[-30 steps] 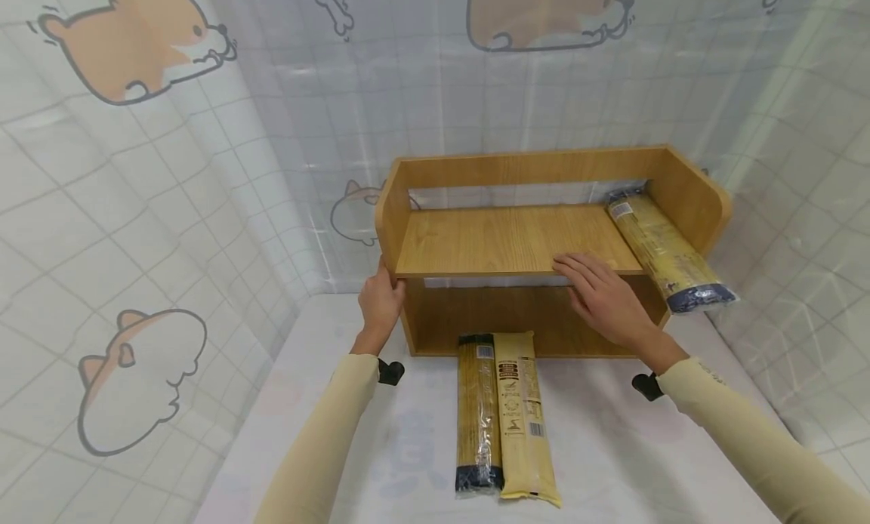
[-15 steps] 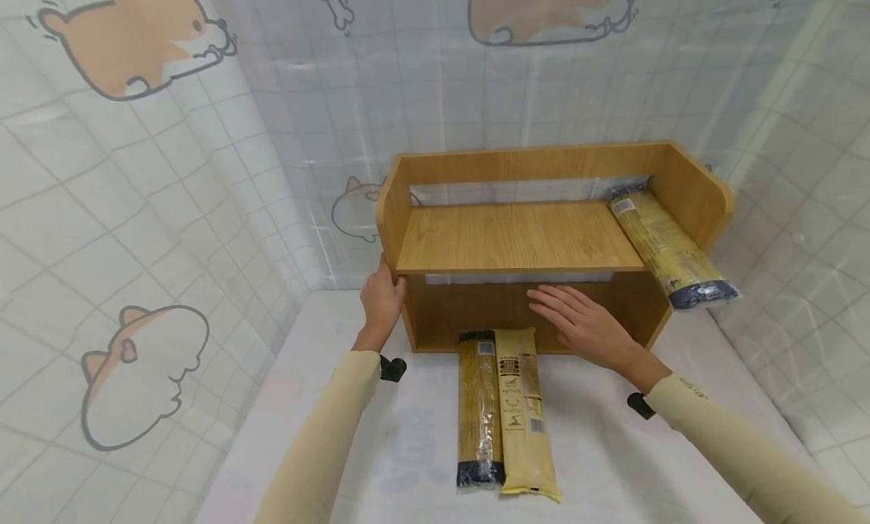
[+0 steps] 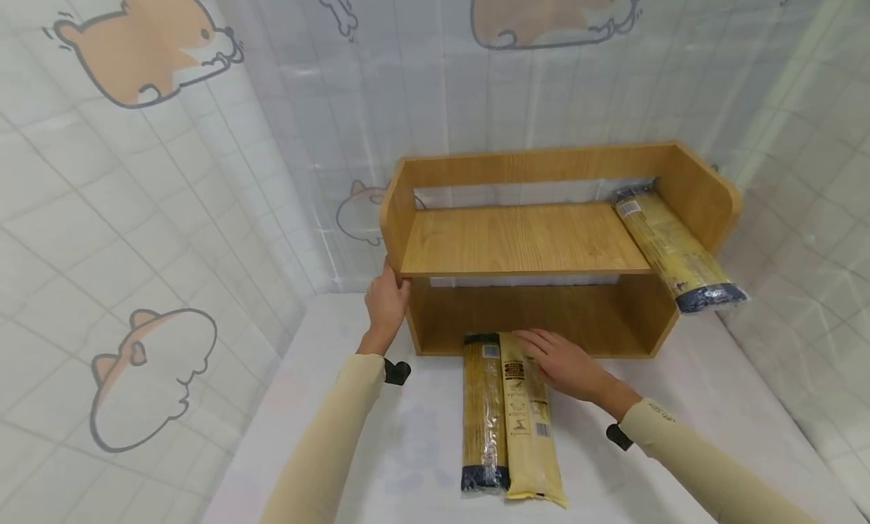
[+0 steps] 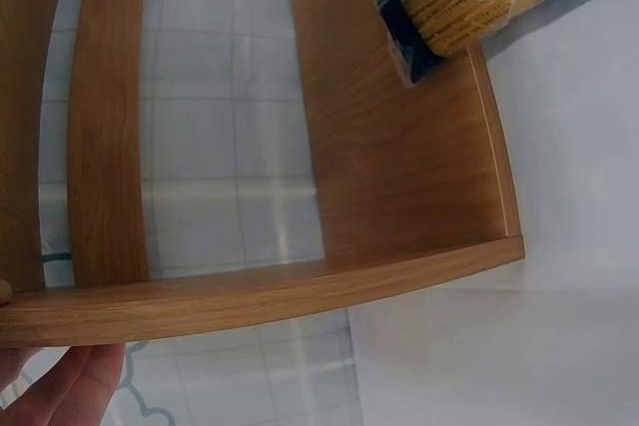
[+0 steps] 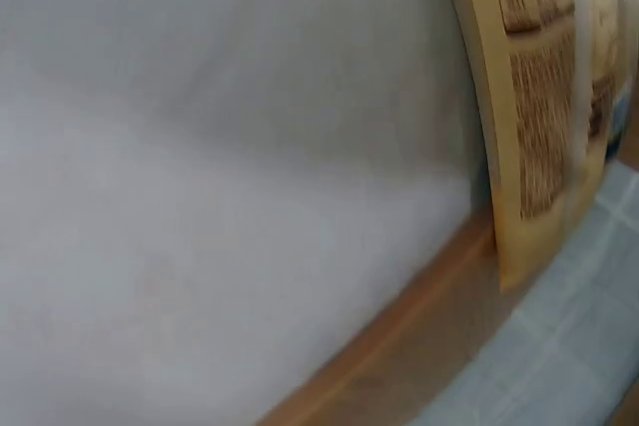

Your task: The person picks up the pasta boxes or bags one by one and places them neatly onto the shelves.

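Note:
My left hand (image 3: 385, 303) grips the left side panel of a two-tier wooden shelf (image 3: 519, 237). In the left wrist view, its fingers (image 4: 85, 391) lie behind the panel's edge. My right hand (image 3: 563, 364) is at the upper end of a pale yellow noodle packet (image 3: 529, 441), fingers fairly straight; whether they touch it is unclear. Close alongside lies a clear packet of dry noodles (image 3: 484, 411) with dark ends. Both packets extend forward from the shelf's lower opening. The right wrist view shows the yellow packet (image 5: 539, 97) but no hand.
Another clear noodle packet (image 3: 673, 245) lies on the upper board against the right side panel, its dark end overhanging the front. A white-covered table (image 3: 414, 463) bears the shelf. Patterned sheeting (image 3: 224, 177) surrounds it at the back and sides.
My right hand has left the front edge of the upper board and moved down and leftward to the yellow packet. The left hand keeps its hold on the side panel.

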Demonstrator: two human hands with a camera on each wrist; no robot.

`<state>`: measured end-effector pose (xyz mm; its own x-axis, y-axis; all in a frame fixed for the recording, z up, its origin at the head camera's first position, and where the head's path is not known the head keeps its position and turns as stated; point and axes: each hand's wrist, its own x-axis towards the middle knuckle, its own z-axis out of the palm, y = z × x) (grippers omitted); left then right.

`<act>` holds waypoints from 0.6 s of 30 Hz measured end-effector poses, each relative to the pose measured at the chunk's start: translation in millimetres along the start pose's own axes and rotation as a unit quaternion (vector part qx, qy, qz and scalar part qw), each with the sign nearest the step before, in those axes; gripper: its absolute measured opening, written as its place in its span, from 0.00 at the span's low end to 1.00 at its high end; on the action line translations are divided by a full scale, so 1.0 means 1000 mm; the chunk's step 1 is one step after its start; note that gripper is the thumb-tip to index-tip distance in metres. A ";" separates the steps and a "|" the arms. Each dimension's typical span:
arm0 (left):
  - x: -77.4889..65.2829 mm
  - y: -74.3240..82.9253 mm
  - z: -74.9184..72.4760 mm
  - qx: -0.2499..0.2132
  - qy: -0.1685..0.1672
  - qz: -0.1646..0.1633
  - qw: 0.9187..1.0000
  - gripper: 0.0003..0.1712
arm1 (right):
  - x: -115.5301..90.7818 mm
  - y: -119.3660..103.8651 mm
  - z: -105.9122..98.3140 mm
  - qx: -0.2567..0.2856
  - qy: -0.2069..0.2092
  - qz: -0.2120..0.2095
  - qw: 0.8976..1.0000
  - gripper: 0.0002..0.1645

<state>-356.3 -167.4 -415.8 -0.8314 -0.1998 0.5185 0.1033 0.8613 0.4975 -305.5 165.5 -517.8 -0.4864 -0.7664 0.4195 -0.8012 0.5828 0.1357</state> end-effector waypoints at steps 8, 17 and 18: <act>-0.001 0.002 -0.001 -0.003 -0.001 -0.004 1.000 0.19 | 0.000 -0.022 0.014 0.053 -0.036 0.078 0.995 0.34; -0.002 0.001 0.001 0.003 0.000 -0.009 1.000 0.17 | -0.005 -0.039 0.026 0.147 -0.103 0.230 0.957 0.35; -0.002 0.001 0.002 0.002 0.002 -0.008 1.000 0.17 | -0.006 -0.041 0.027 0.161 -0.107 0.248 0.949 0.35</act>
<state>-355.6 -165.3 -417.0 -0.8309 -0.2151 0.5132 0.0875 0.8603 0.5022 -279.5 138.4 -550.3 -0.8633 -0.4775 0.1636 -0.5041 0.7996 -0.3264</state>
